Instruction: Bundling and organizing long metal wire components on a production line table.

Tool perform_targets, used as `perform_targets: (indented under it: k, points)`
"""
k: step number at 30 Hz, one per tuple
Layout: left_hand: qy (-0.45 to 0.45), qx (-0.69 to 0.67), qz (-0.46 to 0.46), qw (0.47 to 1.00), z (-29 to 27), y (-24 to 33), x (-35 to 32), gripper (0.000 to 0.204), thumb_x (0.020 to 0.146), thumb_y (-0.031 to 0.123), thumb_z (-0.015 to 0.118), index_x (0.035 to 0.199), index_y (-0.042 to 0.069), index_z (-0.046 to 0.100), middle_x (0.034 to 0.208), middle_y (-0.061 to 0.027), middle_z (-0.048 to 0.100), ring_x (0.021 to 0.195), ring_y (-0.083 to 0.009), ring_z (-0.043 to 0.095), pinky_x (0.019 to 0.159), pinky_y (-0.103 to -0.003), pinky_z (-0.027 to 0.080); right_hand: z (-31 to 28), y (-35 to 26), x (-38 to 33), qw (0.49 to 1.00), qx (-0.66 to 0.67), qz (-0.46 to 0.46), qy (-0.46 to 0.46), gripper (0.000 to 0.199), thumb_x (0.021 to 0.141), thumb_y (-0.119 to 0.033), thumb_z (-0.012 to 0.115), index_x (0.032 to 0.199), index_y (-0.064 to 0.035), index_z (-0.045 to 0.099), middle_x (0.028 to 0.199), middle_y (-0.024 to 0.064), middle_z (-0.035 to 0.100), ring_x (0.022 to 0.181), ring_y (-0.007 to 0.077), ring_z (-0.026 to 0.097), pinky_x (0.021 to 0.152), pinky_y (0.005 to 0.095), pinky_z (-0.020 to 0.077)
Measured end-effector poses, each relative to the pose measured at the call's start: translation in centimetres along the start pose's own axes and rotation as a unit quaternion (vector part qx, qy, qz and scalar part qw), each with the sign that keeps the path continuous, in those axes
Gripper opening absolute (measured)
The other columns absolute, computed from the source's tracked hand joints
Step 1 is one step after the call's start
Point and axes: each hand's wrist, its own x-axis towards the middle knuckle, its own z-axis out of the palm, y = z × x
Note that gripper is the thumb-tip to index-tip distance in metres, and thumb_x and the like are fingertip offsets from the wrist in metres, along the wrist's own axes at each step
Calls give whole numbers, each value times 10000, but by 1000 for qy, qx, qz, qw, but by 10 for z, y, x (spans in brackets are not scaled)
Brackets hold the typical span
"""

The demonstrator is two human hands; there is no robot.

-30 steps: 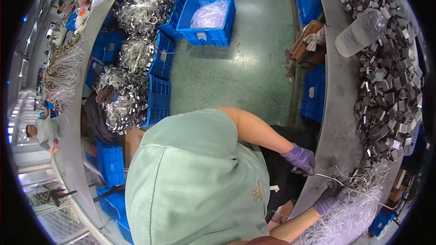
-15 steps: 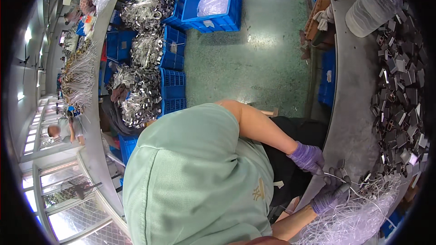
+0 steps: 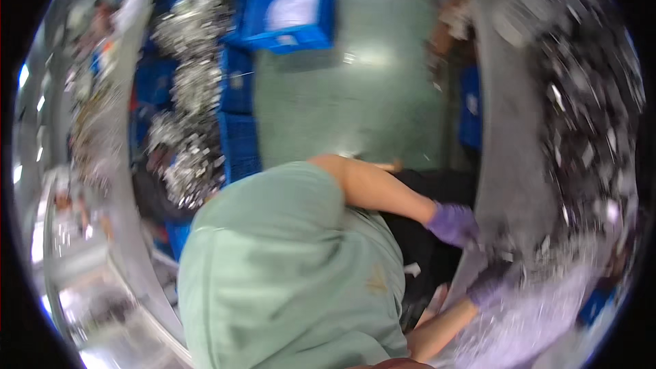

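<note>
While blur hides both hands' fingers, the gloved left hand point(image 3: 454, 224) and right hand point(image 3: 488, 285) touch metal parts point(image 3: 540, 260).

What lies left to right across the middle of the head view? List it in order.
Heaps of shiny metal parts → stacked blue plastic crates → pale green shirt → purple-gloved hands → grey curved worktable → blurred scatter of small metal pieces.

From my feed I make out one package only: a clear plastic bag point(image 3: 292, 5) lying inside the blue crate point(image 3: 316, 34) on the floor, top centre. Blur hides any labels, signs or screens.
</note>
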Motion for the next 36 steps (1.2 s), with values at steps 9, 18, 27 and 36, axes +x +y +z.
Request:
perform_targets:
  k: [9, 18, 27, 36]
  points:
    - [-80, -156, -231, 957, -57, 46, 7, 310, 894, 305, 538, 873, 9, 625, 580, -57, 554, 480, -123, 532, 497, -260, 436, -16, -56, 27, 993, 84, -88, -10, 350, 929, -225, 526, 1094, 83, 534, 962, 240, 627, 800, 344, 656, 655, 358, 541]
    - [-72, -182, -210, 958, -31, 67, 32, 645, 920, 594, 355, 1021, -6, 568, 519, -8, 474, 420, -65, 413, 442, -208, 322, -41, -65, 3, 983, 110, -134, -54, 313, 937, -218, 520, 1018, 80, 570, 942, 220, 637, 742, 288, 663, 630, 331, 536]
    - [-138, -197, -183, 953, -17, 82, 46, 672, 913, 614, 345, 1046, -5, 570, 491, -3, 458, 406, -67, 409, 439, -201, 333, -86, -94, 5, 984, -68, -150, -68, 362, 936, -275, 515, 966, 79, 587, 822, 186, 660, 659, 218, 639, 629, 300, 517]
    - [-192, -206, -209, 936, -11, 100, 61, 703, 894, 640, 358, 1070, -11, 558, 520, -19, 486, 404, -82, 429, 429, -211, 329, -88, -78, 3, 982, 32, -142, -119, 384, 942, -282, 502, 983, 94, 571, 907, 203, 649, 704, 242, 650, 654, 314, 526]
